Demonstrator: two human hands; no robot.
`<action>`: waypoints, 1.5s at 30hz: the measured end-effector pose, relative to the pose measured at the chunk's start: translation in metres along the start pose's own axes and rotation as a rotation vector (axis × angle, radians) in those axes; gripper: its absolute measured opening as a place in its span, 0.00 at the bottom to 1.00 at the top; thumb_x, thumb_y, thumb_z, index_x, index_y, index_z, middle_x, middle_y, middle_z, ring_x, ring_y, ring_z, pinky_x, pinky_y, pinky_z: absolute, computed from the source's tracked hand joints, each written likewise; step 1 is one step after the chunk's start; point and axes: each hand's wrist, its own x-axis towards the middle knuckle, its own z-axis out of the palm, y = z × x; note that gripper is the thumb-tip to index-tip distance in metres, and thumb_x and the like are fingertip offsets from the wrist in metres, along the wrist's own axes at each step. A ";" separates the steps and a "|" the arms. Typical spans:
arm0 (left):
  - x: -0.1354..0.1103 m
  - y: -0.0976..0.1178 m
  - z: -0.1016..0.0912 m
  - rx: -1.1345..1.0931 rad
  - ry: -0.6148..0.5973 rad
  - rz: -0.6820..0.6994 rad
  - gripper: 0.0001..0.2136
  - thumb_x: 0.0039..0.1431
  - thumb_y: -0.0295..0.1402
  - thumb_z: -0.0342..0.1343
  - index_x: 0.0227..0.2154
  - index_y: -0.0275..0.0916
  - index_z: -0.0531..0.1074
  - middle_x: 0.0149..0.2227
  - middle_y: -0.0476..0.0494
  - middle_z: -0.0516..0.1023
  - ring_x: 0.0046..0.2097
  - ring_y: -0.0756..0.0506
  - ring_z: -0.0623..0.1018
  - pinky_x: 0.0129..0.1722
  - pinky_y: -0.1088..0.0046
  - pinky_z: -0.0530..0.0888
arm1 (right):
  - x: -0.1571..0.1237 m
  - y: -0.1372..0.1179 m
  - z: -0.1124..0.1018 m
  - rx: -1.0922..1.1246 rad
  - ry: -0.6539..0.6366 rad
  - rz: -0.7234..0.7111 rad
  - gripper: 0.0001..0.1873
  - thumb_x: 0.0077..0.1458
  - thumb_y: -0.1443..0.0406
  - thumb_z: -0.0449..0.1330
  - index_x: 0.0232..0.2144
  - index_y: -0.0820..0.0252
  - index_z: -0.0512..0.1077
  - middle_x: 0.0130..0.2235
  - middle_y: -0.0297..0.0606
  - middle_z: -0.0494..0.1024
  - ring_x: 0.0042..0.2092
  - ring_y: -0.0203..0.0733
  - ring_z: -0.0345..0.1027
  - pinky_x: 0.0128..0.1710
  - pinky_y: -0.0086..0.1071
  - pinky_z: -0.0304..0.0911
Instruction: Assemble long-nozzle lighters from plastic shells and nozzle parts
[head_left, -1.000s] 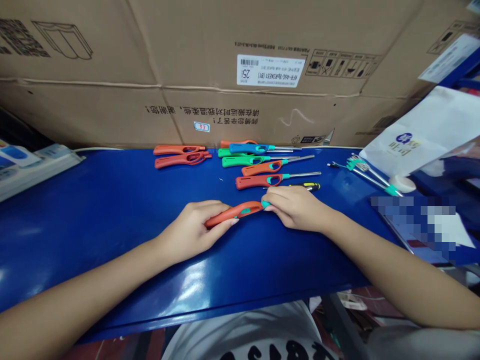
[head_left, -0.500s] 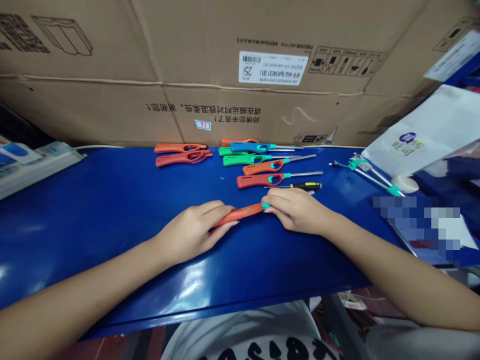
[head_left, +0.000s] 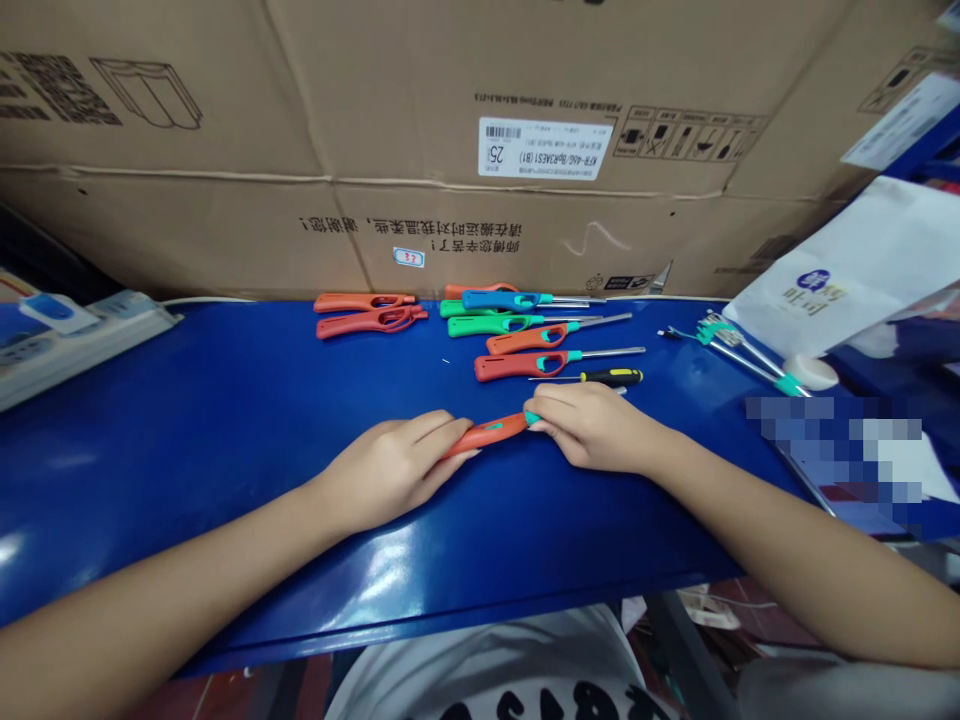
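An orange long-nosed lighter (head_left: 491, 432) is held between my two hands, a little above the blue table. My left hand (head_left: 401, 462) is closed round the end of its handle. At its teal collar, my right hand (head_left: 592, 425) pinches with thumb and fingers; any metal tube there is hidden by the hand. Just beyond my right hand lies a black-and-yellow screwdriver (head_left: 613, 377). Behind it rest a red lighter (head_left: 517, 366) and an orange lighter (head_left: 525, 339), both with metal tubes. Green and blue lighters (head_left: 499, 300) lie farther back.
Two lighter bodies without tubes (head_left: 367, 320) lie at the back left of the blue table (head_left: 225, 430). A large cardboard box (head_left: 420, 80) stands behind. On the left is a white power strip (head_left: 90, 340). Loose metal tubes with teal collars (head_left: 750, 355) and a white bag (head_left: 840, 265) are at right.
The orange lighter has turned slightly, and more of its teal trigger shows. Both hands keep their hold. The whole view has shifted a little.
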 end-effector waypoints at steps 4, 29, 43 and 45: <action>0.003 0.000 0.000 0.003 -0.058 -0.038 0.12 0.73 0.35 0.49 0.49 0.32 0.73 0.38 0.40 0.80 0.35 0.42 0.82 0.33 0.67 0.79 | 0.001 0.003 -0.001 0.025 -0.072 0.049 0.14 0.71 0.66 0.49 0.39 0.61 0.73 0.35 0.41 0.76 0.33 0.41 0.69 0.33 0.32 0.61; 0.084 -0.012 0.004 -0.013 -0.313 -0.199 0.09 0.70 0.37 0.50 0.43 0.35 0.68 0.42 0.36 0.75 0.47 0.37 0.76 0.48 0.59 0.74 | -0.041 0.100 -0.032 -0.069 -0.151 0.566 0.14 0.53 0.71 0.57 0.41 0.58 0.75 0.46 0.47 0.79 0.50 0.58 0.71 0.45 0.46 0.64; 0.125 -0.045 0.028 0.002 -0.453 -0.207 0.11 0.67 0.38 0.54 0.40 0.33 0.69 0.44 0.32 0.77 0.43 0.39 0.78 0.43 0.64 0.74 | -0.040 0.109 -0.026 0.022 -0.097 0.580 0.07 0.59 0.65 0.61 0.37 0.55 0.80 0.42 0.41 0.83 0.45 0.49 0.75 0.45 0.41 0.68; 0.125 -0.044 0.027 -0.003 -0.465 -0.214 0.12 0.66 0.40 0.56 0.42 0.33 0.69 0.44 0.33 0.78 0.42 0.39 0.79 0.42 0.66 0.74 | -0.040 0.111 -0.024 0.029 -0.086 0.588 0.07 0.59 0.66 0.61 0.37 0.56 0.81 0.42 0.41 0.83 0.44 0.49 0.75 0.44 0.41 0.69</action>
